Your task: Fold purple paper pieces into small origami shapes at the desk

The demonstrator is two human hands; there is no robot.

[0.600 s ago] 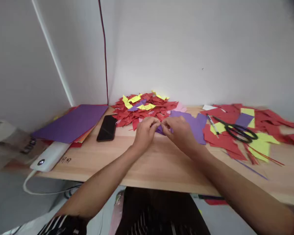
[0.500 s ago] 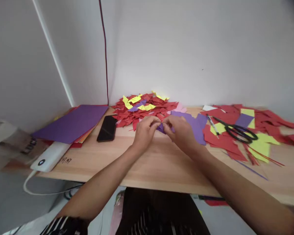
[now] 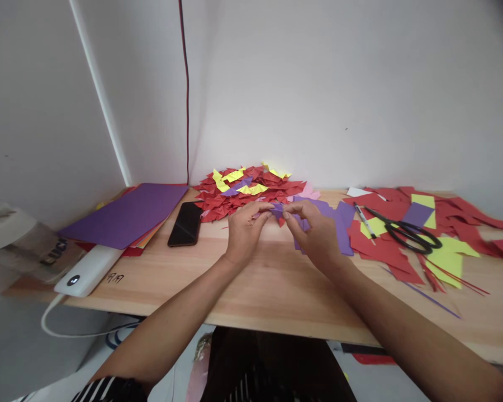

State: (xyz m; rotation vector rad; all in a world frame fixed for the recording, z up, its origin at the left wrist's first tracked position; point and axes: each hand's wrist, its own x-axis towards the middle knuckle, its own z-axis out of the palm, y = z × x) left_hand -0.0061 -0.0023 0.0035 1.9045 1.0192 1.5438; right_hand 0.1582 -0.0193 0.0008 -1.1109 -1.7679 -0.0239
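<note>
Purple paper, a small folded piece [image 3: 279,211], sat pinched between both hands just above the desk [image 3: 251,290], near the middle of the view. It was creased and mostly hidden by fingertips, so its exact shape could not be told. The left hand [image 3: 243,233] held its grip clenched on the piece's left edge with thumb and forefinger; the right hand [image 3: 314,234] was grasping the right edge the same way, the two sets of fingertips nearly touching.

Directly at 12 o'clock from the hands lay a heap of folded paper pieces [image 3: 251,192], mostly red with a few yellow and purple ones, pushed back near the wall. Under and just at 3 o'clock of the right hand lay a flat purple sheet [image 3: 339,226], partly covered by that hand. Farther toward 3 o'clock, red and yellow offcuts [image 3: 402,245] spread across the desk, with black scissors [image 3: 408,230] and a pen [image 3: 364,215] lying on them. At 9 o'clock a dark phone [image 3: 185,224] lay face up, and beyond it a stack of coloured sheets topped in purple [image 3: 126,215]. A white power bank [image 3: 86,271] with its cable rested at the desk's near left edge, toward 8 o'clock. Nothing stood between the hands and the heap.
</note>
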